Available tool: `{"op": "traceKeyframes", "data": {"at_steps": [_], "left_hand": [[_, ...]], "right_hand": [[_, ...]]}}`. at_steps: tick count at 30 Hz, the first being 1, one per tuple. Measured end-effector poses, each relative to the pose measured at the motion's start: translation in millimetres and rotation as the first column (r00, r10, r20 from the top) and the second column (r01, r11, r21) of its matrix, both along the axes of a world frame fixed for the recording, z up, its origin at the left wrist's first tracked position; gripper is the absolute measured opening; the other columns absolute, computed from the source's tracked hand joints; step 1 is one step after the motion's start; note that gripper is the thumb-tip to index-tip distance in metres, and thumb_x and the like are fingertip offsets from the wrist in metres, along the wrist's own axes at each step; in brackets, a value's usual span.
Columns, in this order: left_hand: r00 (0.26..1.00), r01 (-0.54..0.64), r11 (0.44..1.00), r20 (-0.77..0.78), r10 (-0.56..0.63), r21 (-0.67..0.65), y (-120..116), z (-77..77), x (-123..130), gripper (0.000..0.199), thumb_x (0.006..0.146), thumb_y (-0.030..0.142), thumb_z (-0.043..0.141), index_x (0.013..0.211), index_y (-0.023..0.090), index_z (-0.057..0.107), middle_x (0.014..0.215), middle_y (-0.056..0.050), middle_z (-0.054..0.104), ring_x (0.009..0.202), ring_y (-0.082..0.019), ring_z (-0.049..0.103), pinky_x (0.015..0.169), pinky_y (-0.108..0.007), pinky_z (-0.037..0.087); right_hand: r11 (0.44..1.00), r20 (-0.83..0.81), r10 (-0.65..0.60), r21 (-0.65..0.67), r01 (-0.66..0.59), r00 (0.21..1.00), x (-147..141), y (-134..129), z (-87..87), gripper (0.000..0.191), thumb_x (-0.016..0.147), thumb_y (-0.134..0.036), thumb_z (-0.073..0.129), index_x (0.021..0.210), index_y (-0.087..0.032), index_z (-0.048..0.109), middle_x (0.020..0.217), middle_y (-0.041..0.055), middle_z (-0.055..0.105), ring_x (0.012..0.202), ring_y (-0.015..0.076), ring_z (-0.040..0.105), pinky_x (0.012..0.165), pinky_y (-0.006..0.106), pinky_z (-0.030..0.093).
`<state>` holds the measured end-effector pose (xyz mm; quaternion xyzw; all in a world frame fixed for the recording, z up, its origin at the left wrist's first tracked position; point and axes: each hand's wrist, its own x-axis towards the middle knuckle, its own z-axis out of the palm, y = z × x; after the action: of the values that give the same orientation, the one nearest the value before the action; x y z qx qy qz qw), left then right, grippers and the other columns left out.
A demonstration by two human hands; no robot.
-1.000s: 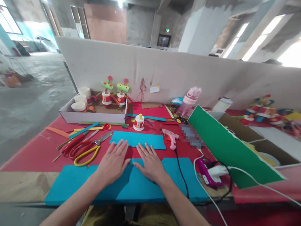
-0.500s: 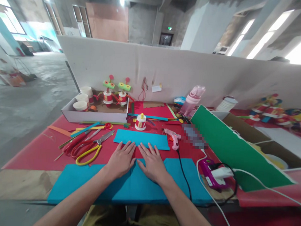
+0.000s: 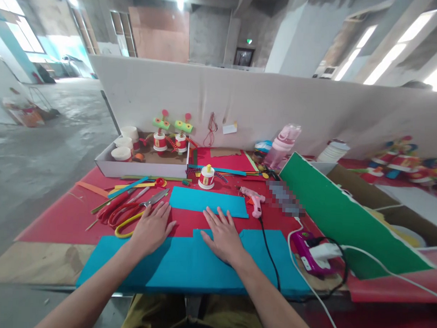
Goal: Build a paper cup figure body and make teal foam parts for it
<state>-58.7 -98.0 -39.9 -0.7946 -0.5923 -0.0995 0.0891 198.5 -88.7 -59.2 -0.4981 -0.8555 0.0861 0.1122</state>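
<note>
My left hand [image 3: 152, 228] is spread palm down beside the yellow and red scissors [image 3: 125, 223], its fingertips near the left end of a blue paper strip [image 3: 210, 202]. The fingers of my right hand [image 3: 221, 233] lie spread at the strip's lower edge, holding nothing. Under both wrists is a larger blue sheet [image 3: 179, 268] along the table's front edge. A small white and red paper cup [image 3: 206, 178] with coiled arms and a yellow top stands just behind the strip. To the right lies a pink glue gun [image 3: 253, 199].
A white box [image 3: 143, 170] with cups and two cup figures stands back left. At right are a green panel [image 3: 345, 221], a purple power strip [image 3: 310, 255] with cables, and a pink bottle [image 3: 281, 147]. Paper strips [image 3: 92, 189] lie at the left.
My left hand has moved left, away from my right hand, toward the scissors. My right hand stays near the blue strip. The view has shifted slightly.
</note>
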Motion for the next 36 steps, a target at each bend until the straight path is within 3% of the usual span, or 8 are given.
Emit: {"op": "traceKeyframes", "data": {"at_steps": [4, 9, 13, 16, 20, 25, 30, 36], "left_hand": [[0.989, 0.143, 0.990, -0.046, -0.143, -0.001, 24.3, 19.3, 15.8, 0.034, 0.091, 0.019, 0.047, 0.120, 0.016, 0.064, 0.135, -0.015, 0.058, 0.137, -0.030, 0.039, 0.111, -0.047, 0.031], [0.960, 0.221, 0.957, -0.131, -0.248, -0.190, 52.3, 23.8, 42.3, 0.023, 0.087, 0.009, 0.046, 0.088, 0.011, 0.069, 0.092, -0.017, 0.069, 0.093, -0.027, 0.065, 0.083, -0.038, 0.050], [0.972, 0.206, 0.971, -0.088, -0.217, -0.125, 44.4, 25.7, 52.0, 0.025, 0.087, 0.007, 0.042, 0.084, 0.010, 0.067, 0.086, -0.018, 0.067, 0.084, -0.029, 0.064, 0.072, -0.038, 0.050], [0.979, 0.203, 0.979, -0.027, -0.204, -0.030, 15.3, 34.9, 66.4, 0.025, 0.086, 0.008, 0.043, 0.089, 0.013, 0.067, 0.087, -0.016, 0.067, 0.083, -0.030, 0.064, 0.069, -0.038, 0.048], [0.886, 0.446, 0.894, 0.161, -0.434, -0.043, -9.6, 62.9, 72.7, 0.023, 0.090, 0.025, 0.047, 0.090, 0.023, 0.070, 0.087, -0.010, 0.070, 0.086, -0.028, 0.063, 0.074, -0.037, 0.049], [0.525, 0.205, 0.978, 0.838, -0.149, 0.046, 41.2, 100.4, 24.2, 0.042, 0.087, 0.056, 0.051, 0.102, 0.023, 0.071, 0.104, -0.008, 0.073, 0.097, -0.026, 0.065, 0.085, -0.034, 0.048], [-0.004, 0.528, 0.837, 0.986, 0.169, -0.141, 86.3, 76.5, -6.7, 0.083, 0.075, 0.085, 0.031, 0.087, 0.014, 0.072, 0.079, -0.014, 0.073, 0.074, -0.025, 0.067, 0.064, -0.034, 0.050], [-0.075, 0.488, 0.840, 0.948, 0.311, -0.237, 90.6, 41.6, -1.9, 0.042, 0.061, 0.048, 0.081, 0.081, 0.014, 0.068, 0.054, 0.000, 0.062, 0.047, -0.012, 0.054, 0.048, -0.022, 0.039]], "right_hand": [[1.000, -0.062, -0.006, -0.006, 0.005, 0.998, 0.2, -0.7, 2.7, 0.063, 0.095, -0.054, 0.036, 0.151, -0.025, 0.031, 0.157, -0.0001, 0.027, 0.147, 0.0328, 0.015, 0.118, 0.057, 0.007], [1.000, -0.442, 0.007, -0.013, -0.014, 0.897, 0.9, -10.8, 13.1, 0.056, 0.091, -0.047, 0.048, 0.139, -0.018, 0.050, 0.147, 0.0100, 0.046, 0.140, 0.0313, 0.033, 0.116, 0.052, 0.024], [0.864, -0.805, -0.415, -0.495, -0.096, 0.423, -13.9, -16.9, 13.7, 0.047, 0.087, -0.054, 0.051, 0.112, -0.017, 0.065, 0.107, 0.0151, 0.070, 0.092, 0.0283, 0.070, 0.082, 0.046, 0.057], [0.775, -0.800, -0.599, -0.588, -0.231, 0.026, -29.6, -12.4, 12.7, 0.055, 0.079, -0.058, 0.063, 0.117, -0.019, 0.057, 0.115, 0.0130, 0.067, 0.097, 0.0272, 0.068, 0.079, 0.042, 0.058], [0.770, -0.743, -0.636, -0.626, -0.123, -0.208, -34.1, -4.7, 26.7, 0.059, 0.078, -0.066, 0.059, 0.119, -0.023, 0.055, 0.106, 0.0097, 0.071, 0.094, 0.0283, 0.068, 0.069, 0.041, 0.059], [0.799, -0.834, -0.544, -0.481, -0.360, -0.095, -17.4, 10.0, 76.9, 0.052, 0.077, -0.052, 0.070, 0.117, -0.021, 0.061, 0.105, 0.0086, 0.072, 0.096, 0.0279, 0.069, 0.079, 0.042, 0.057], [0.665, -0.884, -0.452, -0.424, -0.615, 0.120, -42.2, 49.4, 89.0, 0.053, 0.068, -0.048, 0.080, 0.108, -0.017, 0.066, 0.097, 0.0081, 0.074, 0.089, 0.0249, 0.071, 0.083, 0.040, 0.056], [0.614, -0.864, -0.409, -0.500, -0.611, 0.295, -79.7, 70.8, 48.1, 0.058, 0.064, -0.053, 0.081, 0.106, -0.016, 0.066, 0.090, 0.0074, 0.074, 0.081, 0.0239, 0.072, 0.080, 0.042, 0.056]]}}
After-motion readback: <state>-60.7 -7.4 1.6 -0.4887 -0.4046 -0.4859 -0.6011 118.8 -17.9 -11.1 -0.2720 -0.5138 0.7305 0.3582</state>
